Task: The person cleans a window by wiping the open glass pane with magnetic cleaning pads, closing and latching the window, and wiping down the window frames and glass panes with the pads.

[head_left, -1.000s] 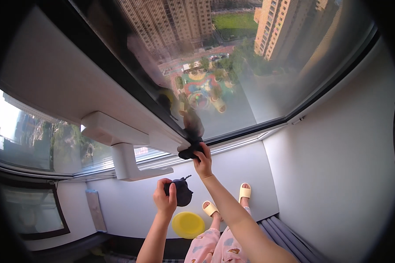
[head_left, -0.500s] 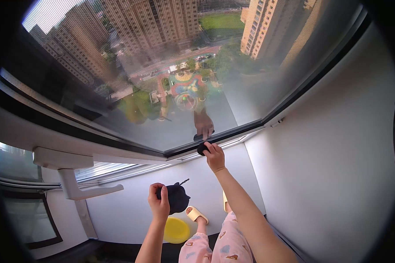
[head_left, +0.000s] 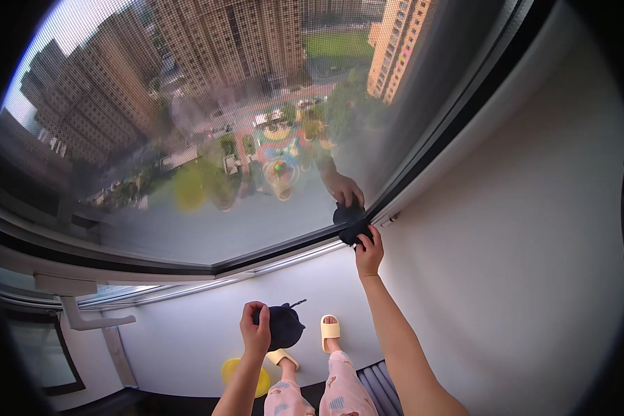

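Observation:
My right hand is closed on a black cloth, pressed against the lower right corner of the window pane, where the pane meets its dark frame. The hand and cloth are mirrored in the glass. Lower down and to the left, my left hand grips the edge of a dark navy, floppy cloth piece. That piece has a rounded outline with small pointed corners, and a short dark cord sticks out from its top. It hangs in the air, apart from the window.
A white window handle juts out at the left. On the floor, a round yellow object lies partly behind my left forearm. My feet are in pale yellow slippers. A white wall closes off the right side.
My right hand has slid the black cloth rightward along the bottom of the pane into the corner. The left hand still holds the navy cloth. The view has shifted right, and my feet have moved.

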A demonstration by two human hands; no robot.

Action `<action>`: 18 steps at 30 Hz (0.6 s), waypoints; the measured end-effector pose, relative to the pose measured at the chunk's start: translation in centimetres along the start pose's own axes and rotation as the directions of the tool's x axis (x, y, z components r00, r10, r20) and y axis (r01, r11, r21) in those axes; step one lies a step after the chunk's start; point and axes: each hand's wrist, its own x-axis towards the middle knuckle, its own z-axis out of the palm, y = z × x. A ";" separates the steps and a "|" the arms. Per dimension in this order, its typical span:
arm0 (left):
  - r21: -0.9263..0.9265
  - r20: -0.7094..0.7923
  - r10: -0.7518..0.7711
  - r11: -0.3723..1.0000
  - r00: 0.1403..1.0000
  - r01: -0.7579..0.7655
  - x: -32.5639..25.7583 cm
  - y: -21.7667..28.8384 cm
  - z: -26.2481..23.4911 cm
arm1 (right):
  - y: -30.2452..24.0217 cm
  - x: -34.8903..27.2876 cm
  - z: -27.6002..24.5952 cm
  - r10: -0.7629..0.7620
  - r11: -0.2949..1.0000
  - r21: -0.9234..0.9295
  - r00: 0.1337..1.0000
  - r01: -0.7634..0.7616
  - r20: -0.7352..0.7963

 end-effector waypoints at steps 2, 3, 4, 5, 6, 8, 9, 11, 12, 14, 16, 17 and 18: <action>-0.006 -0.001 0.002 1.000 1.000 -0.002 0.0 0.3 0.2 | -2.8 1.2 -1.5 0.002 0.989 0.147 0.989 0.020 -0.148; -0.014 -0.017 0.005 1.000 1.000 -0.005 0.1 0.5 0.0 | -4.6 2.0 -2.3 0.002 0.988 0.151 0.989 0.020 -0.148; -0.024 -0.034 0.007 1.000 0.999 -0.008 0.0 0.6 -0.1 | -6.3 3.0 -3.1 0.052 0.987 0.162 0.965 -0.010 -0.259; -0.031 -0.030 0.008 0.999 1.000 -0.009 0.1 0.6 0.2 | -6.8 4.1 -3.7 0.095 0.985 0.168 0.925 -0.034 -0.369; -0.036 -0.038 0.005 0.999 0.999 -0.006 0.1 0.7 0.2 | -6.2 5.0 -3.7 0.174 0.972 0.210 0.918 -0.104 -0.355; -0.049 -0.033 0.005 0.999 0.999 -0.006 0.4 0.5 0.6 | -4.2 5.8 -2.9 0.061 0.992 0.128 0.913 -0.010 -0.404; -0.056 -0.033 0.001 0.998 0.999 -0.003 0.5 0.4 0.6 | -3.1 5.7 -2.2 -0.046 0.996 0.054 0.899 0.077 -0.435; -0.049 -0.038 -0.011 0.999 0.999 0.009 0.4 0.2 0.1 | -2.4 4.8 -1.0 -0.027 0.997 0.050 0.908 0.053 -0.418; -0.053 -0.045 -0.013 0.999 0.999 0.010 0.4 0.3 0.0 | -2.2 4.2 -0.1 0.065 0.995 0.097 0.921 -0.030 -0.384; -0.056 -0.042 -0.014 0.998 0.999 0.012 0.6 0.5 -0.1 | -0.3 2.8 2.1 0.232 0.972 0.124 0.911 -0.201 -0.340; -0.033 -0.060 -0.038 0.999 0.997 0.036 0.3 0.6 0.3 | 2.3 2.0 3.8 0.352 0.936 0.156 0.862 -0.316 -0.366; -0.029 -0.059 -0.038 0.999 0.998 0.036 0.1 0.3 0.4 | 3.2 1.8 4.4 0.467 0.884 0.201 0.799 -0.421 -0.380; -0.021 -0.081 -0.040 0.999 0.996 0.039 -0.1 -0.2 0.4 | 4.4 1.8 4.8 0.510 0.860 0.241 0.771 -0.450 -0.381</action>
